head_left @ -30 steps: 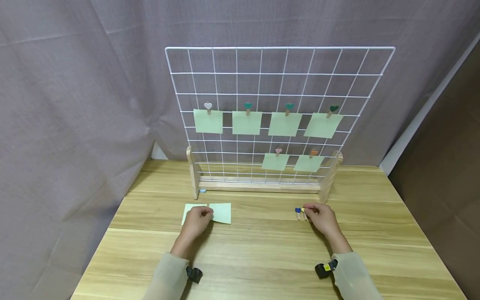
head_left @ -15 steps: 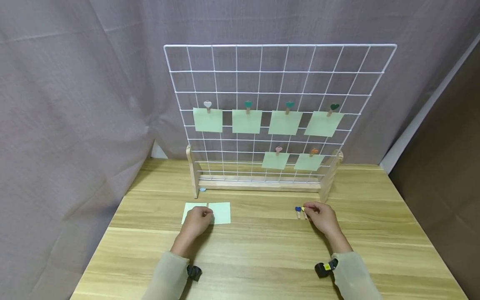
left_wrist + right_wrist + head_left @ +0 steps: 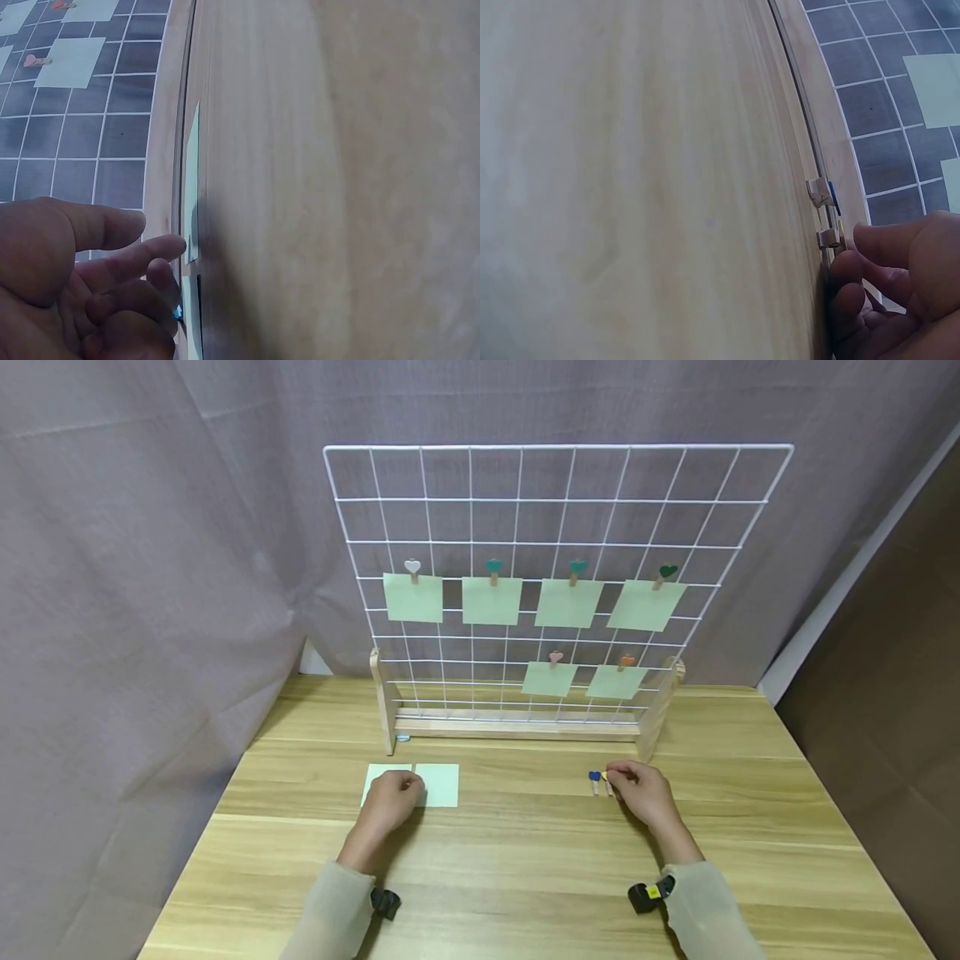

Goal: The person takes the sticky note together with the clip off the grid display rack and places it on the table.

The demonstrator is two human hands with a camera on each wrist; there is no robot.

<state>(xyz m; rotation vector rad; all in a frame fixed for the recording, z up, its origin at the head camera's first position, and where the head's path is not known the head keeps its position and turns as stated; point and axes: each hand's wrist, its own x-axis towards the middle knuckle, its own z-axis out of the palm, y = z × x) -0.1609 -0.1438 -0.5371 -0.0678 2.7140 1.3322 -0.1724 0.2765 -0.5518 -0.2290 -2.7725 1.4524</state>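
Note:
My left hand (image 3: 392, 802) rests over two pale green notes side by side, its fingertips at the inner edge of the right-hand note (image 3: 441, 785) and covering part of the left-hand note (image 3: 380, 774). In the left wrist view, the thumb and forefinger of that hand (image 3: 97, 277) are apart, with the forefinger at a note (image 3: 192, 195). My right hand (image 3: 643, 793) is beside a yellow heart clip (image 3: 606, 777), partly hidden by the fingertips. A blue heart clip (image 3: 595, 776) lies just left. The right wrist view shows a gap between thumb and forefinger (image 3: 892, 277).
Behind the hands, a white wire grid (image 3: 471, 543) stands in a wooden base (image 3: 517, 727). Four green notes (image 3: 491, 600) hang in its upper row and two (image 3: 549, 679) in its lower row, under heart clips. A small blue item (image 3: 402, 738) lies by the base's left foot.
The right-hand note on the table, slanted along its lower edge a second ago, now lies straighter. The head view has shifted slightly; both hands are nearly still.

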